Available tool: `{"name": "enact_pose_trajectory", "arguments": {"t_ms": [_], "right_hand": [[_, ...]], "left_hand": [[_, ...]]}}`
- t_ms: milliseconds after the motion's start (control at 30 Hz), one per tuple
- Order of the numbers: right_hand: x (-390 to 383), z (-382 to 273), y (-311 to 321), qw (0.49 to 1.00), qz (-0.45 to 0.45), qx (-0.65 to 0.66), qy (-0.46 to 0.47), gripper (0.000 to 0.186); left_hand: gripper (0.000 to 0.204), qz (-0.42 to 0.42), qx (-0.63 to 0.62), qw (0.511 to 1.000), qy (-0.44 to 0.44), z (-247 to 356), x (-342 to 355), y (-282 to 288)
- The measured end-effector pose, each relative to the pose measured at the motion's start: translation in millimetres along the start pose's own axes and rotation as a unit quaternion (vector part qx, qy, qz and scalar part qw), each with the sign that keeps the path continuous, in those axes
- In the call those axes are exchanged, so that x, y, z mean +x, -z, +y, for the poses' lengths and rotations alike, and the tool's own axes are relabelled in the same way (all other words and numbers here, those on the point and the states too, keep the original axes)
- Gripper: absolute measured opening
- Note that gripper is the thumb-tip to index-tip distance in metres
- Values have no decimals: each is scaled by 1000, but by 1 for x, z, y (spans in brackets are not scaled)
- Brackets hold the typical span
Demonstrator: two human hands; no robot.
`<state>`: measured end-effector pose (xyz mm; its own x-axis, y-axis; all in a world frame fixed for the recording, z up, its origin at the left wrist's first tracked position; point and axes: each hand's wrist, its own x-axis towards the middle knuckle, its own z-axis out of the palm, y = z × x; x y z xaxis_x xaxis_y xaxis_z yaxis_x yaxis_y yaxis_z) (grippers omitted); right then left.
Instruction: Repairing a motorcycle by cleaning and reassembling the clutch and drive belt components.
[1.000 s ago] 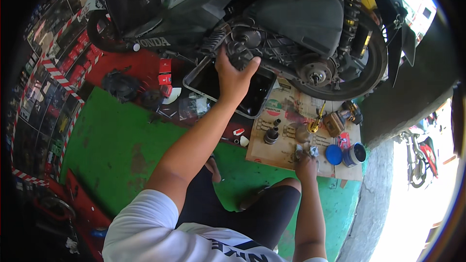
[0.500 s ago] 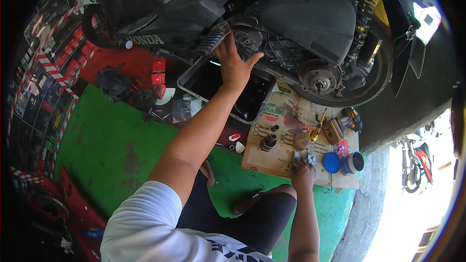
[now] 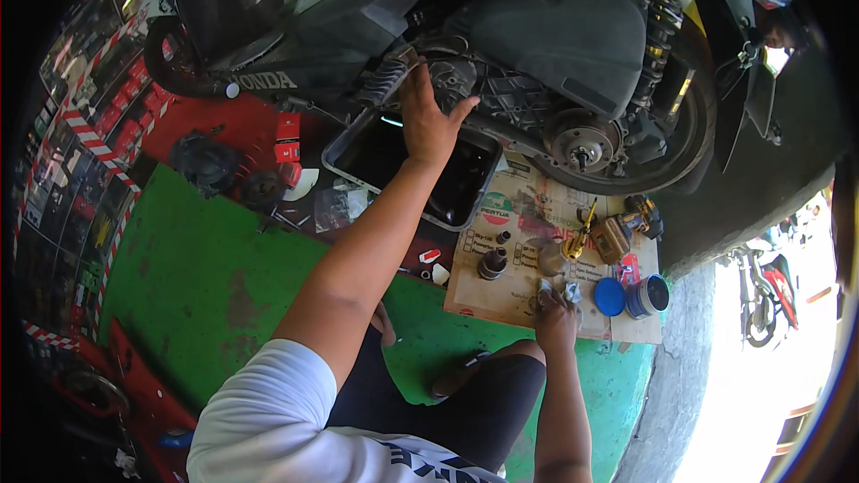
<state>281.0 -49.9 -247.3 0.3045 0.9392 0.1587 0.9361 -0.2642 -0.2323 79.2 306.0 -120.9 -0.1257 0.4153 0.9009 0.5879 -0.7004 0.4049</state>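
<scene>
My left hand (image 3: 429, 121) reaches up to the scooter's exposed metal transmission housing (image 3: 447, 80), fingers extended and thumb apart, its fingertips resting beside a finned section (image 3: 389, 76). A black-rimmed drain tray (image 3: 349, 161) lies beneath it. My right hand (image 3: 557, 317) grips a crumpled pale rag (image 3: 571, 291) at the front of a printed cardboard sheet (image 3: 479, 291). Around it stand dark sockets (image 3: 492, 264), a yellow oil can (image 3: 574, 243), a blue lid (image 3: 608, 297), an open blue tub (image 3: 653, 295) and a cordless driver (image 3: 613, 237).
The scooter's rear wheel (image 3: 676, 161) and shock (image 3: 662, 27) are at upper right. Loose dark parts (image 3: 201, 161) and red boxes (image 3: 288, 134) lie left of the tray, above green floor (image 3: 188, 286). Striped-edged display shelves (image 3: 80, 152) are at left; another motorcycle (image 3: 765, 295) stands outside.
One second ago my left hand gripped a dark part on the housing; now its fingers are straighter, higher and spread. My right hand has moved slightly left with the rag.
</scene>
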Motion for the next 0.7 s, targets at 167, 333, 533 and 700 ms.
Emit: {"name": "enact_pose_trajectory", "arguments": {"t_ms": [167,333,533,700], "right_hand": [[-1,0,-1,1000,18,3,8,36],[-2,-3,1,1000,24,5,6,33],[0,-5,6,998,-45,0,-32,37],[50,-91,71,987,136,33,82,58]], "left_hand": [[101,-23,2,1000,-15,-9,1,-1],[101,-43,28,997,-56,-16,4,0],[101,-51,44,995,-74,-14,6,1],[100,-76,75,988,-113,-19,9,19]]}}
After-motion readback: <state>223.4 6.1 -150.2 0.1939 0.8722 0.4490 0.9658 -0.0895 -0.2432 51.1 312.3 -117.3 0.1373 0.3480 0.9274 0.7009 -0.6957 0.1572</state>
